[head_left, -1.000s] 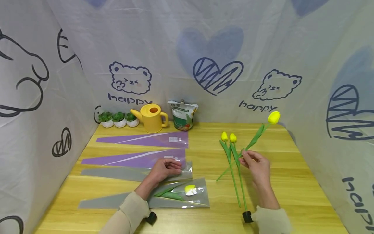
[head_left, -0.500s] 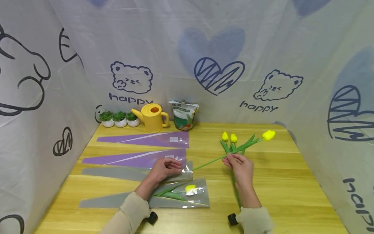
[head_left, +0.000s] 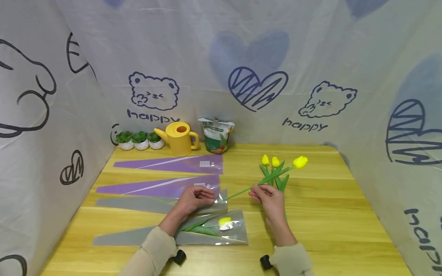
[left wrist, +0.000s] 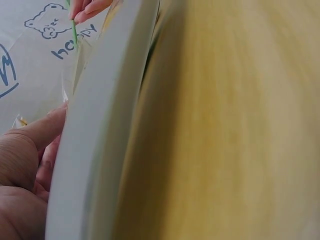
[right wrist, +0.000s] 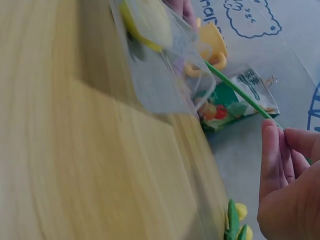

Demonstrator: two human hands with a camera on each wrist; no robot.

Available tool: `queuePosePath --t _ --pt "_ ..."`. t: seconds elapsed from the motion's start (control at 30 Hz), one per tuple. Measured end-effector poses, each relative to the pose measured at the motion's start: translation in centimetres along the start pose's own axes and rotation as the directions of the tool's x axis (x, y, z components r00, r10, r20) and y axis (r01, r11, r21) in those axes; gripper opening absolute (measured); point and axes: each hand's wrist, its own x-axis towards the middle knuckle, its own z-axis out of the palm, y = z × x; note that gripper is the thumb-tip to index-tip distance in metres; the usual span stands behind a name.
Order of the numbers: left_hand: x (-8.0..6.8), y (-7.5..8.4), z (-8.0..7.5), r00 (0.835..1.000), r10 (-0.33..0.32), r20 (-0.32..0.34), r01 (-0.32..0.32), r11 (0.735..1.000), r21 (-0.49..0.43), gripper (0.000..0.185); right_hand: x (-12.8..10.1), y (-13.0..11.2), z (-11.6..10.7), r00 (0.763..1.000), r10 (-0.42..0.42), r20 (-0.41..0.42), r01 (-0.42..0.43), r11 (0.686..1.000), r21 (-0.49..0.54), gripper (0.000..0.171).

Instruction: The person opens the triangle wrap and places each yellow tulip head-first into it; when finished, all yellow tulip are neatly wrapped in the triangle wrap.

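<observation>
My right hand (head_left: pixel 258 190) pinches the green stem of a yellow tulip (head_left: pixel 299 161), held low over the table with the bloom to the right. Its stem end (head_left: pixel 229 197) points at the mouth of a grey sleeve (head_left: pixel 155 205). My left hand (head_left: pixel 208 196) pinches that sleeve's wide end; the left wrist view shows my thumb (left wrist: pixel 35 137) against the sleeve edge (left wrist: pixel 100 125). In the right wrist view my fingers (right wrist: pixel 280 150) grip the stem (right wrist: pixel 240 92). Two more yellow tulips (head_left: pixel 270 161) lie on the table behind my right hand.
A wrapped tulip in a grey sleeve (head_left: pixel 224 223) lies nearest me. Two purple sleeves (head_left: pixel 172 165) lie further back. A yellow watering can (head_left: pixel 179 138), a printed bag (head_left: pixel 216 135) and small potted plants (head_left: pixel 139 140) line the back edge. Fabric walls enclose the wooden table (head_left: pixel 328 214).
My right hand has moved left with the tulip and tipped it from raised to nearly level, bringing the stem end close to the sleeve mouth. The left hand has stayed put.
</observation>
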Motion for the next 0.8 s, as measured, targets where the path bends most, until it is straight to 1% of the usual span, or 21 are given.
queuePosePath --t 0.13,0.33,0.57,0.7,0.8 --pt "0.1 -0.2 0.0 1.000 -0.002 -0.006 0.002 1.000 -0.005 0.031 -0.3 0.5 1.0 0.999 -0.009 0.040 0.009 1.000 0.000 0.020" --pt "0.0 -0.1 0.1 1.000 -0.012 -0.018 0.012 1.000 -0.001 0.030 -0.8 1.3 2.3 0.997 0.018 0.077 -0.020 1.000 0.022 0.018" --pt "0.0 0.2 0.3 0.999 -0.025 -0.037 0.025 1.000 -0.015 0.031 -0.9 2.1 3.2 0.991 0.000 0.130 0.002 1.000 -0.020 0.019" --pt "0.2 0.1 0.6 0.999 -0.021 -0.041 0.021 1.000 -0.016 0.032 -0.9 2.1 3.5 0.991 0.009 0.134 -0.002 0.999 -0.052 0.020" --pt "0.3 0.2 0.9 0.999 -0.009 -0.051 0.008 1.000 -0.015 0.032 -1.0 2.1 3.7 0.991 0.018 0.129 -0.011 0.999 -0.052 0.022"
